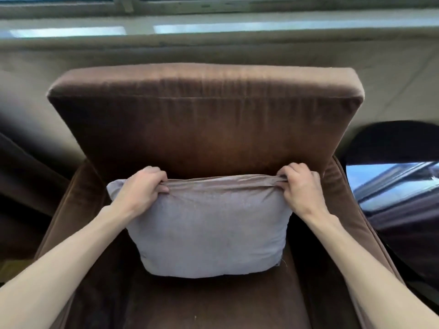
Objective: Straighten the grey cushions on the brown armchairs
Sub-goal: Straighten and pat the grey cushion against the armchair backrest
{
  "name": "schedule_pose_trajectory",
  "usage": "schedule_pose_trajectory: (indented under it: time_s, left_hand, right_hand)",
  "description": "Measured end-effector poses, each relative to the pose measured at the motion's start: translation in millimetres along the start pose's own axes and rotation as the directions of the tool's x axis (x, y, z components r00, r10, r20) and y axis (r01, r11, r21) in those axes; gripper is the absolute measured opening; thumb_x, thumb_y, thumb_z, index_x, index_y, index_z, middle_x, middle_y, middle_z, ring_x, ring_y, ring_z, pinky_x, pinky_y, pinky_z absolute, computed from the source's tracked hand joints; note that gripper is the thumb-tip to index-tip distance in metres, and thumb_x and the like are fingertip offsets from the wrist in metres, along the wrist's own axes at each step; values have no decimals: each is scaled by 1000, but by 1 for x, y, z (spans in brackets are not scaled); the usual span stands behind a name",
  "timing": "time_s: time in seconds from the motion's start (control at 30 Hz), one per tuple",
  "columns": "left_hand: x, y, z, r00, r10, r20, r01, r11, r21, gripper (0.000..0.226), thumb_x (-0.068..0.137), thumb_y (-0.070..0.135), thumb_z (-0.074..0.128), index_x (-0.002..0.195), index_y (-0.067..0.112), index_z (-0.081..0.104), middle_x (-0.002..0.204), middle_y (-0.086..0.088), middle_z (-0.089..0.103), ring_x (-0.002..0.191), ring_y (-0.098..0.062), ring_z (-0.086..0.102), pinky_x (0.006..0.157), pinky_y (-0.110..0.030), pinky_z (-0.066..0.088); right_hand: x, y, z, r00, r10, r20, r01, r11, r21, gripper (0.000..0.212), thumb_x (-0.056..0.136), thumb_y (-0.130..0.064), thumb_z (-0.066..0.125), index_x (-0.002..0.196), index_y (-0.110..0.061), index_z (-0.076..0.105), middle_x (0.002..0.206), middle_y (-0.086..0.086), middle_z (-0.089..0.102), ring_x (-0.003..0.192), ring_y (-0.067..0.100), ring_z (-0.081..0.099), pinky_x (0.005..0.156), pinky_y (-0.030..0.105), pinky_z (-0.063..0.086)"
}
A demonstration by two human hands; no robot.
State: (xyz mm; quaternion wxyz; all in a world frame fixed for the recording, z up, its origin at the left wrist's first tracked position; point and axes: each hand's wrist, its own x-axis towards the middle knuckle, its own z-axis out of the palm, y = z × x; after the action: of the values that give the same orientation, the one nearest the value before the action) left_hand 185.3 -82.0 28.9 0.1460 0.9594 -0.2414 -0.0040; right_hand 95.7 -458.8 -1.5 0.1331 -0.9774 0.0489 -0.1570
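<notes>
A grey cushion [209,229] stands upright on the seat of a brown armchair [204,119], leaning against its tall backrest. My left hand [142,188] pinches the cushion's upper left corner, fingers curled over the top seam. My right hand [300,186] grips the upper right corner the same way. The cushion's top edge is stretched between the two hands. Its bottom edge rests on the seat, roughly centred between the armrests.
A dark glossy round side table [399,186] stands to the right of the chair. At the left edge is part of another dark brown seat [21,186]. A beige wall and a window sill [213,27] run behind the backrest.
</notes>
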Motion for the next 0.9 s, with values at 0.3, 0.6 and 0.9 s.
schedule_pose_trajectory:
  time_s: [0.3, 0.6, 0.9]
  left_hand:
    - [-27, 16, 8, 965, -57, -255, 67, 997, 31, 7, 92, 16, 67, 92, 10, 69, 91, -3, 66, 91, -28, 60, 74, -46, 52]
    - [-126, 97, -53, 871, -49, -488, 93, 993, 68, 50, 100, 40, 47, 147, 24, 48, 156, -4, 42, 141, -25, 43, 111, -49, 36]
    - [-286, 199, -157, 843, -106, -527, 175, 981, 84, 56, 104, 44, 34, 158, 30, 27, 169, -3, 14, 155, -28, 17, 123, -59, 13]
  right_hand:
    - [-28, -15, -15, 984, 176, -18, -177, 984, -35, 30, 88, -28, 69, 116, -18, 66, 115, 4, 65, 110, 31, 57, 84, 46, 45]
    - [-101, -98, -113, 978, -51, -201, 40, 997, -60, 57, 98, -48, 46, 149, -23, 42, 159, -1, 39, 146, 22, 36, 116, 54, 32]
    - [-225, -181, -266, 986, -39, -160, 26, 996, -81, 68, 100, -57, 32, 160, -30, 14, 170, -1, 5, 157, 27, 3, 123, 63, 5]
